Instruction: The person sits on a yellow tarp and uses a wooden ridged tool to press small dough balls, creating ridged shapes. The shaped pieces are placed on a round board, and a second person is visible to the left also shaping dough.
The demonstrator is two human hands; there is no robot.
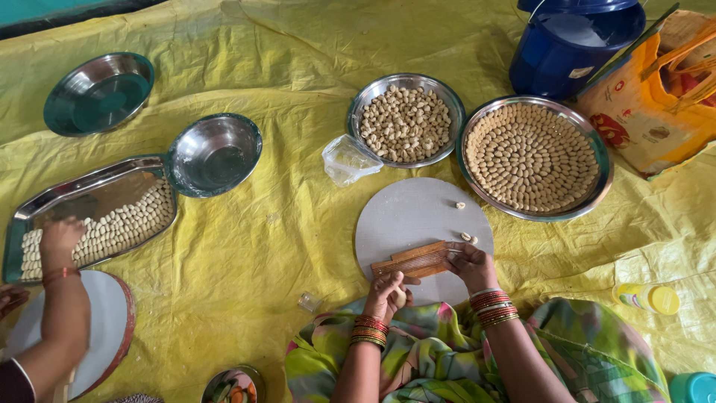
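My right hand (470, 265) grips the right end of a ridged wooden comb board (414, 260) that lies on a grey round board (414, 216). My left hand (388, 292) is curled around a small pale dough piece (400, 296) at the comb's left end. Three small shaped dough pieces (468, 237) lie loose on the grey board. Beyond it stand a round steel plate (591, 200) filled with neatly ringed shaped pieces and a steel bowl (362, 109) heaped with more pieces.
Another person's hand (58, 240) reaches into a rectangular steel tray (89, 190) lined with pieces, beside a white round board (112, 321). Two empty steel bowls (215, 153), a small plastic bag (349, 159), a blue bucket (567, 45), an orange bag (656, 104) and a yellow bottle (647, 297) lie on the yellow sheet (246, 254).
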